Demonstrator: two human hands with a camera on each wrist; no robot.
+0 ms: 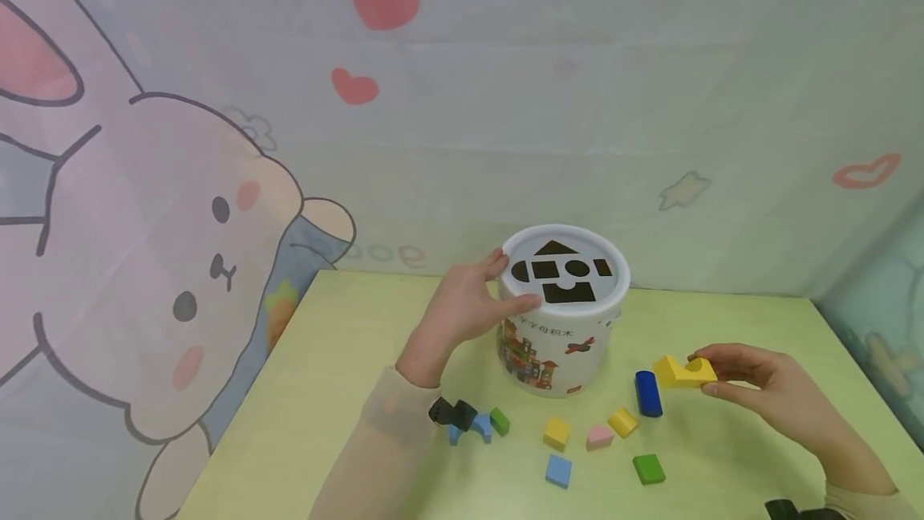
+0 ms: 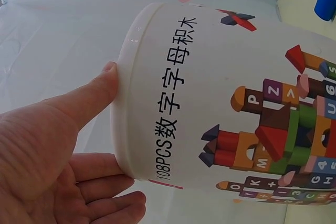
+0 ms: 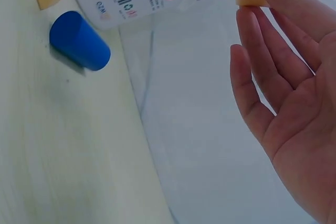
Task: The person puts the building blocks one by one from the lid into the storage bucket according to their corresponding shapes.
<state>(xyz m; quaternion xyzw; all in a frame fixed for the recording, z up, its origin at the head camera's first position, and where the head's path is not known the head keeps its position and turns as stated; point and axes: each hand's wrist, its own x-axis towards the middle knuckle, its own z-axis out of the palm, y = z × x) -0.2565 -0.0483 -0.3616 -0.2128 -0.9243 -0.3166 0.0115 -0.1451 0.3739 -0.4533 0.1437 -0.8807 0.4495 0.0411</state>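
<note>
A white toy-block bucket (image 1: 556,351) stands upright near the table's back, its lid (image 1: 563,235) cut with differently shaped holes. My left hand (image 1: 469,303) rests on the lid's left rim, thumb lying over the top and fingers along the side. In the left wrist view the thumb (image 2: 100,90) touches the rim above the printed bucket wall (image 2: 220,77). Right of the bucket, my right hand (image 1: 758,392) pinches a yellow arch block (image 1: 682,373) between thumb and fingertips, above the table. Just left of that block lies a blue cylinder (image 1: 648,394).
Several loose blocks lie in front of the bucket, among them a pink block (image 1: 599,437), a green block (image 1: 649,469), a light blue block (image 1: 558,471) and a yellow block (image 1: 557,433). A blue arch block (image 1: 482,426) lies near my left wrist. A printed cloth (image 1: 505,143) hangs behind the table.
</note>
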